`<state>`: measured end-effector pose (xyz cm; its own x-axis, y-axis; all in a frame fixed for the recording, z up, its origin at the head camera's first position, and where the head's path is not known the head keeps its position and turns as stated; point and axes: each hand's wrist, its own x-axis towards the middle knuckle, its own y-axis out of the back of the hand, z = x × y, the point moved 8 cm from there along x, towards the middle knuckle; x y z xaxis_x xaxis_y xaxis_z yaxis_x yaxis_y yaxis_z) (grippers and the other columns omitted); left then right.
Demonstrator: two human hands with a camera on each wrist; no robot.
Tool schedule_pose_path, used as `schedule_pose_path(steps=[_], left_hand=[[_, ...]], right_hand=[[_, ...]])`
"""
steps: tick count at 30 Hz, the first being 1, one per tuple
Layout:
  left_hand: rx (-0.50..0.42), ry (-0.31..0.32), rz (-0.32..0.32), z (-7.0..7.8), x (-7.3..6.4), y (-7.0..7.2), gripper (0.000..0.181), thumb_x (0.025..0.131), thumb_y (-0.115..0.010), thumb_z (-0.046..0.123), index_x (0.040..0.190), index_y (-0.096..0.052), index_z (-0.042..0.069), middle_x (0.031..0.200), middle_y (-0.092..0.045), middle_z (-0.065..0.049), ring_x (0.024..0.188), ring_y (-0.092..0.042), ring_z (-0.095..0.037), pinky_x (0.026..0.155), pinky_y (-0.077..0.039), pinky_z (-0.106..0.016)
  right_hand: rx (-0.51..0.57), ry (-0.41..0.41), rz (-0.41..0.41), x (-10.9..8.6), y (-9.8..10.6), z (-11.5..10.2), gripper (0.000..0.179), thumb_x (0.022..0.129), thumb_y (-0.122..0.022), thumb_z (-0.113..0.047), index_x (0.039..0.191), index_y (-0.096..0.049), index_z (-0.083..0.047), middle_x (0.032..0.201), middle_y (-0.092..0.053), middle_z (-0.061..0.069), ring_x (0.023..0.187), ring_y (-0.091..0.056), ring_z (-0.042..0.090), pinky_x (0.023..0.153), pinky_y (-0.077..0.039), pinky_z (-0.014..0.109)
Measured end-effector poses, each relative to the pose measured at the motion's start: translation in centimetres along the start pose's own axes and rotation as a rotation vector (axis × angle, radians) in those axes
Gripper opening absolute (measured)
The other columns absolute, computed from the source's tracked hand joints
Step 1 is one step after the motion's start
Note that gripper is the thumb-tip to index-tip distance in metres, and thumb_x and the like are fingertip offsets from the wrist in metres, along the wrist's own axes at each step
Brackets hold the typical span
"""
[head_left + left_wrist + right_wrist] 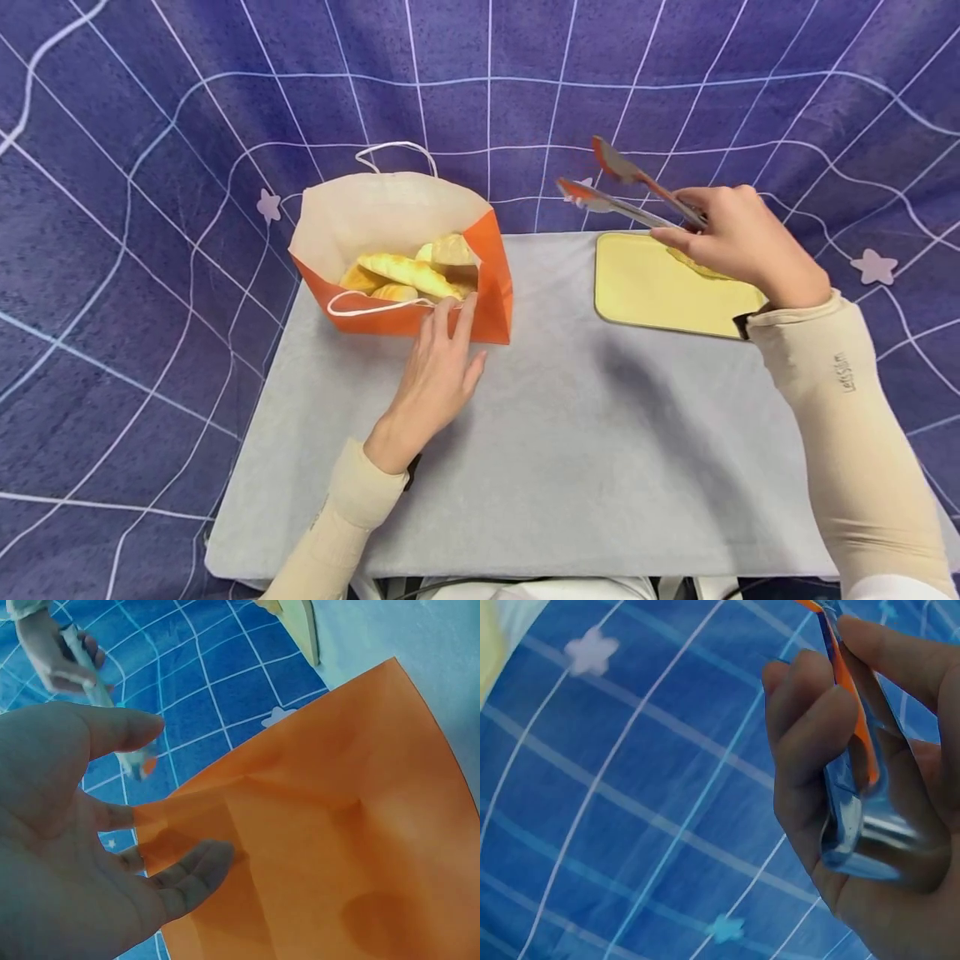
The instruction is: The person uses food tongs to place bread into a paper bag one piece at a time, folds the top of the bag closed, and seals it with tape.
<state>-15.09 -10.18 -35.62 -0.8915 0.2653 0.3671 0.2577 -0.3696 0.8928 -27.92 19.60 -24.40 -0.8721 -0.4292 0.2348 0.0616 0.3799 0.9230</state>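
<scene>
An orange paper bag [495, 292] with a pale inside stands upright at the left, several bread pieces [408, 273] in it. My left hand [433, 371] touches its front rim near the right corner. In the left wrist view two fingers pass behind the bag's wall; the thumb is spread away from it. My right hand [738, 237] grips metal tongs [617, 164] with orange edges above a yellow tray [645, 292]. The tongs' tips point left, spread apart with nothing between them. A yellowish piece [693, 262] on the tray is mostly hidden under that hand.
The bag's white cord handles [375, 309] lie at its front and stand at its back. A grey cloth [540, 442] covers the table. Directly behind and beside the table hangs a blue gridded curtain [525, 108] with star shapes.
</scene>
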Motion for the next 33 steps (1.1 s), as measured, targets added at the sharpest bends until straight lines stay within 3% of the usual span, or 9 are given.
schedule_pose_path(steps=[5, 11, 16, 21, 24, 27, 33], left_hand=[[-0.001, -0.004, 0.02, -0.3, -0.1, 0.1, 0.083, 0.088, -0.074, 0.019, 0.155, -0.027, 0.008, 0.137, -0.037, -0.016, 0.109, -0.044, -0.034, 0.087, -0.046, -0.043], [0.0, -0.012, 0.028, -0.3, -0.1, 0.1, 0.082, 0.088, -0.074, 0.018, 0.155, -0.028, 0.008, 0.137, -0.037, -0.016, 0.108, -0.045, -0.034, 0.085, -0.047, -0.043], [-0.006, -0.012, 0.029, -0.3, -0.1, 0.1, 0.08, 0.088, -0.074, 0.018, 0.154, -0.03, 0.007, 0.137, -0.037, -0.016, 0.108, -0.044, -0.033, 0.082, -0.047, -0.043], [-0.003, -0.01, 0.022, -0.3, -0.1, -0.1, 0.081, 0.088, -0.073, 0.018, 0.155, -0.029, 0.008, 0.138, -0.037, -0.016, 0.106, -0.045, -0.034, 0.081, -0.047, -0.043], [-0.01, -0.013, 0.018, -0.2, 0.0, -0.2, 0.081, 0.088, -0.073, 0.018, 0.155, -0.029, 0.009, 0.138, -0.038, -0.016, 0.107, -0.046, -0.035, 0.083, -0.047, -0.043], [-0.013, -0.009, 0.012, -0.3, 0.0, -0.3, 0.08, 0.088, -0.073, 0.018, 0.155, -0.029, 0.01, 0.139, -0.037, -0.015, 0.109, -0.046, -0.033, 0.085, -0.047, -0.043], [-0.005, -0.003, 0.01, -0.4, 0.0, -0.3, 0.08, 0.089, -0.073, 0.018, 0.155, -0.029, 0.011, 0.14, -0.036, -0.014, 0.111, -0.046, -0.033, 0.087, -0.047, -0.043]], right_hand=[[-0.028, -0.067, -0.028, -1.1, -0.3, 3.7, 0.035, 0.092, -0.068, -0.044, 0.096, -0.064, -0.009, 0.053, -0.039, 0.0, 0.046, -0.037, 0.017, 0.045, -0.029, 0.034], [-0.072, -0.115, -0.039, -2.5, -0.8, 8.3, 0.039, 0.09, -0.071, -0.04, 0.108, -0.069, -0.005, 0.054, -0.041, -0.001, 0.055, -0.042, 0.022, 0.056, -0.036, 0.04], [-0.088, -0.205, -0.138, -3.6, -1.8, 12.9, 0.056, 0.089, -0.07, -0.044, 0.122, -0.065, 0.001, 0.059, -0.056, 0.001, 0.063, -0.054, 0.023, 0.057, -0.041, 0.041], [-0.024, -0.312, -0.224, -4.9, -3.3, 17.1, 0.059, 0.09, -0.068, -0.049, 0.117, -0.063, 0.003, 0.062, -0.063, 0.005, 0.056, -0.058, 0.022, 0.053, -0.041, 0.039], [0.008, -0.38, -0.224, -5.8, -3.9, 19.1, 0.061, 0.089, -0.069, -0.052, 0.115, -0.064, 0.003, 0.063, -0.063, 0.007, 0.056, -0.059, 0.023, 0.052, -0.042, 0.038], [0.008, -0.431, -0.234, -6.3, -4.6, 20.7, 0.073, 0.087, -0.069, -0.055, 0.124, -0.06, 0.008, 0.065, -0.065, 0.01, 0.057, -0.06, 0.024, 0.053, -0.044, 0.042], [0.015, -0.482, -0.253, -6.9, -6.0, 23.3, 0.09, 0.085, -0.07, -0.058, 0.132, -0.051, 0.016, 0.069, -0.067, 0.015, 0.057, -0.063, 0.025, 0.053, -0.046, 0.041]])
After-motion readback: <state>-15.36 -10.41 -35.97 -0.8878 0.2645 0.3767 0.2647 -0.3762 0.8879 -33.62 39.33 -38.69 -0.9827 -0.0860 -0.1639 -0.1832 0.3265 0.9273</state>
